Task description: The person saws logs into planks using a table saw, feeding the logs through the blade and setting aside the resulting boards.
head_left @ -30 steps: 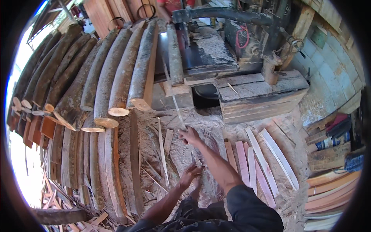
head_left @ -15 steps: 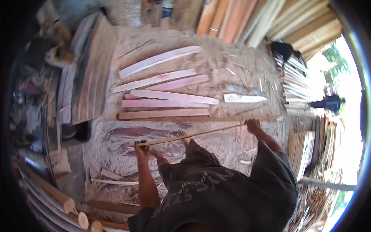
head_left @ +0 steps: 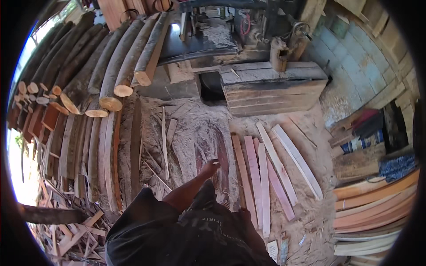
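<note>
left hand low over the sawdust floor

the left hand reaches out from the dark sleeve toward 12 o'clock, fingers curled loosely and narrow, holding nothing that shows. it hangs over the sawdust floor, just beside a dark slab of wood at its 3 o'clock. the right hand is hidden behind the person's body, so i cannot tell how its fingers stand. a row of pale sawn planks lies further to 3 o'clock, fanned side by side. a thin strip lies at 10 o'clock. bark-covered logs are stacked at 11 o'clock, and a weathered timber block sits at 1 o'clock
</note>
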`<state>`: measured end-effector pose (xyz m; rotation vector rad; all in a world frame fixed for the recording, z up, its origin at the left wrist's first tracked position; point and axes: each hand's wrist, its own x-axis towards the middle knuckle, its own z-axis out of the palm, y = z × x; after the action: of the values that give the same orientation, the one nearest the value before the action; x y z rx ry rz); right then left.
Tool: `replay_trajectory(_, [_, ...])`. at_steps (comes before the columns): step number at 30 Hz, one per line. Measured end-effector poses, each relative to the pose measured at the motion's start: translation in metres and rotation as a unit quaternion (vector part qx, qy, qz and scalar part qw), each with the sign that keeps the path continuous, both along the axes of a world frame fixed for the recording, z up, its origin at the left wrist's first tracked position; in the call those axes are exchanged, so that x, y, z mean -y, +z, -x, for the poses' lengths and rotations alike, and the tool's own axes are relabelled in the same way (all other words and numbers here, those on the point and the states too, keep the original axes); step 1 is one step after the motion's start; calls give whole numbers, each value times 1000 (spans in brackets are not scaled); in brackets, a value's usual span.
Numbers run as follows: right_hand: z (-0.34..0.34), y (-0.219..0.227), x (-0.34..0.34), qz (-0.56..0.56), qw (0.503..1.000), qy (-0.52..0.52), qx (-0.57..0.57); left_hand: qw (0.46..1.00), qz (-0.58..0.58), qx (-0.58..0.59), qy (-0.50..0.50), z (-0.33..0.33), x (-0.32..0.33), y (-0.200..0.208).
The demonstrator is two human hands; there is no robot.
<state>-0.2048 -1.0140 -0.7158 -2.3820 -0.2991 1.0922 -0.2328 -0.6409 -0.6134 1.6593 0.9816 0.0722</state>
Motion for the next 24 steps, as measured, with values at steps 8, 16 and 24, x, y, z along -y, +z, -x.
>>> replay_trajectory(8, [-163,132,-334,-311,939,131,-60,930,109,14,351,224,-80,-45])
replay_trajectory(16, [-227,84,-383,-14,995,98,-34,842,300,-203,399,283,-40,-73])
replay_trajectory(24, [-233,-14,-443,51,933,355,32,876,234,38,419,117,-239,-8])
